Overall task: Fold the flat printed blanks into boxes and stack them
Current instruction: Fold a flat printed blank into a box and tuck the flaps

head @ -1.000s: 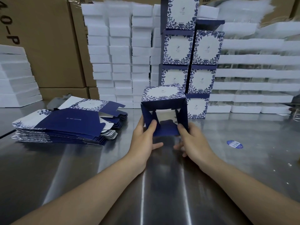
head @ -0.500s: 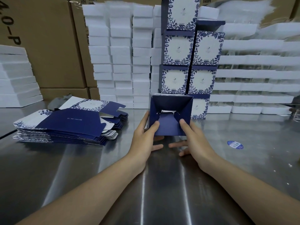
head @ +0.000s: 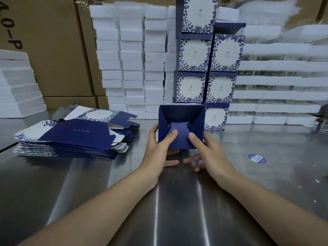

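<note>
A navy blue box [head: 181,116] stands on the steel table [head: 71,183] with its base flaps turned toward me. My left hand [head: 159,150] grips its left side, thumb pressing the centre flap. My right hand [head: 209,153] grips the right side, thumb on the same flap. Both hands' fingers wrap under and behind the box. A pile of flat blue-and-white blanks [head: 74,135] lies to the left. Folded boxes [head: 207,68] are stacked in two columns right behind the held box.
White foam blocks [head: 131,59] are piled behind the table, more foam trays [head: 276,82] at the right and far left. Brown cartons [head: 53,47] line the back. A round blue sticker [head: 257,158] lies on the table at the right.
The box has been tipped so its base faces me. The bottom flaps have closed inward, and both thumbs have moved onto the centre flap.
</note>
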`<state>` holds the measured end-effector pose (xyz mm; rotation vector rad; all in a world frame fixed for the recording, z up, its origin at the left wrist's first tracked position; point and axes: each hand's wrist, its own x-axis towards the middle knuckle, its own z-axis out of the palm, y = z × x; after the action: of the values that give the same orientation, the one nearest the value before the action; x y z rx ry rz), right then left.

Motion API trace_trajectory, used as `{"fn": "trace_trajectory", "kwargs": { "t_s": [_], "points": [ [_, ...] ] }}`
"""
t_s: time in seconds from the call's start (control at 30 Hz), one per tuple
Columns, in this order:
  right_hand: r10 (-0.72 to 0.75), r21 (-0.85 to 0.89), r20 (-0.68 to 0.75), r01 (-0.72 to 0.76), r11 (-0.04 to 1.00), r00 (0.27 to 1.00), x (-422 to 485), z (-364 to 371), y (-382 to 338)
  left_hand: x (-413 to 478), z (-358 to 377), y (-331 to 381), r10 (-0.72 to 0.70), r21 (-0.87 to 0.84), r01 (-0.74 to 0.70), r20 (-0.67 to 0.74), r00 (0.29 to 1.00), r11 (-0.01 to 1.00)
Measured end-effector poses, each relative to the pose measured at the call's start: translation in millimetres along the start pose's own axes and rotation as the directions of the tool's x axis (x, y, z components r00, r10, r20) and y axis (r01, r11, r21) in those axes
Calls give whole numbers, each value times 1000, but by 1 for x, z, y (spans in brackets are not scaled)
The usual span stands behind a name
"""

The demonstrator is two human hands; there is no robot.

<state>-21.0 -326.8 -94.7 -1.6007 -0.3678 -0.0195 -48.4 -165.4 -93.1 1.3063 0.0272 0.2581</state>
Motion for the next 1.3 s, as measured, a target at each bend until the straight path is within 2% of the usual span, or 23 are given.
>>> {"fn": "trace_trajectory", "kwargs": {
  "t_s": [0.13, 0.4, 0.7, 1.0, 1.3],
  "points": [
    [-26, -33, -12, 26, 999, 1000, -2, 1, 1, -2, 1, 0, 43, 9, -43, -9, 999, 999],
    [-15, -55, -60, 12, 998, 998, -1, 3, 1, -4, 5, 3, 39, -2, -39, -65, 997, 999],
    [-14, -27, -56, 12, 1000, 998, -4, 1, -2, -6, 3, 4, 55, -6, -55, -27, 998, 998],
    [18, -43, -170, -25, 999, 985, -6, 3, -6, -8, 8, 0, 110, -57, -114, -64, 992, 992],
    [23, -31, -135, -27, 999, 991, -6, 4, -6, -8, 7, 1, 94, -9, -94, -4, 996, 996]
  ]
}}
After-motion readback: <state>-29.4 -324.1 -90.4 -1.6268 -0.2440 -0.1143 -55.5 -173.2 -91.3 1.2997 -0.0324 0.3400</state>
